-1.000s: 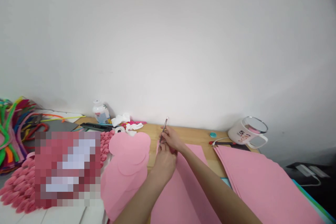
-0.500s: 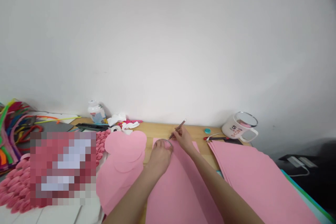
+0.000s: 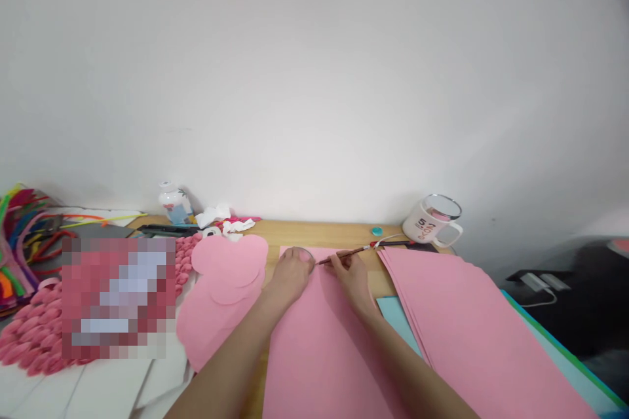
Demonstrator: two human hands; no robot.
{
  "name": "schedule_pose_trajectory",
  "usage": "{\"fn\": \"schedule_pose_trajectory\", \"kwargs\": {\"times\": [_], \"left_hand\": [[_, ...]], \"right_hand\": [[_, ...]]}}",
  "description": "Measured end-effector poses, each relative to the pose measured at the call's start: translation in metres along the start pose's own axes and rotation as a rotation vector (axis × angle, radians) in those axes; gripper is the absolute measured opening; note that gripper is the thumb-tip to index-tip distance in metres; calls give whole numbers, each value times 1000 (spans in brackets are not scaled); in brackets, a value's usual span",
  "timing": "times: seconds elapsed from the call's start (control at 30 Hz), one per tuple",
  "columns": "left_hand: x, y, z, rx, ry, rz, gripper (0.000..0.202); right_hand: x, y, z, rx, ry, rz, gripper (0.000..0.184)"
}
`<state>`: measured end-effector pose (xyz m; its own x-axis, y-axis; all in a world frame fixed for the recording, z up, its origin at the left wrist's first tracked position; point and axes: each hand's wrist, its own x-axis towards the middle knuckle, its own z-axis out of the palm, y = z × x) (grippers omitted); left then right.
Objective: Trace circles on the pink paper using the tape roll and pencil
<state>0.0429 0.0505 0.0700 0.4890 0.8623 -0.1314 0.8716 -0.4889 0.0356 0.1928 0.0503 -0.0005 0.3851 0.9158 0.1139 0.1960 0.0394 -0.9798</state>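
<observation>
A long sheet of pink paper (image 3: 314, 347) lies in front of me on the wooden table. My left hand (image 3: 293, 273) presses a round disc with a thin grey rim (image 3: 308, 253) onto its far end, fingers bent and covering most of the disc. Between the fingers of my right hand (image 3: 351, 275) is a slim brown pencil (image 3: 346, 254), held at a low slant. Its point rests on or just over the paper, right beside the disc's edge. Left of the sheet are several cut pink paper circles (image 3: 228, 262), overlapping one another.
To the right lies a stack of pink sheets (image 3: 457, 314), with a blue sheet (image 3: 396, 317) partly under it. A white mug (image 3: 430, 222) stands behind. At left are a pink braided piece (image 3: 34, 334), a white bottle (image 3: 175, 204), crumpled tissue (image 3: 213, 216) and colourful pipe cleaners (image 3: 22, 242).
My right hand has come nearer and lower along the disc's right edge, and the pencil has tipped from steep to nearly flat. My left hand stays on the disc; the view has shifted slightly.
</observation>
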Motion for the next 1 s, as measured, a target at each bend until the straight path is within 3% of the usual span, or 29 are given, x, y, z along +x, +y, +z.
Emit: {"fn": "schedule_pose_trajectory", "kwargs": {"times": [0.37, 1.0], "left_hand": [[0, 2, -13, 5, -55, -2, 39], [-1, 4, -25, -12, -46, 9, 29]], "right_hand": [[-25, -14, -13, 85, -44, -5, 24], [-49, -12, -16, -124, -290, -251, 20]]}}
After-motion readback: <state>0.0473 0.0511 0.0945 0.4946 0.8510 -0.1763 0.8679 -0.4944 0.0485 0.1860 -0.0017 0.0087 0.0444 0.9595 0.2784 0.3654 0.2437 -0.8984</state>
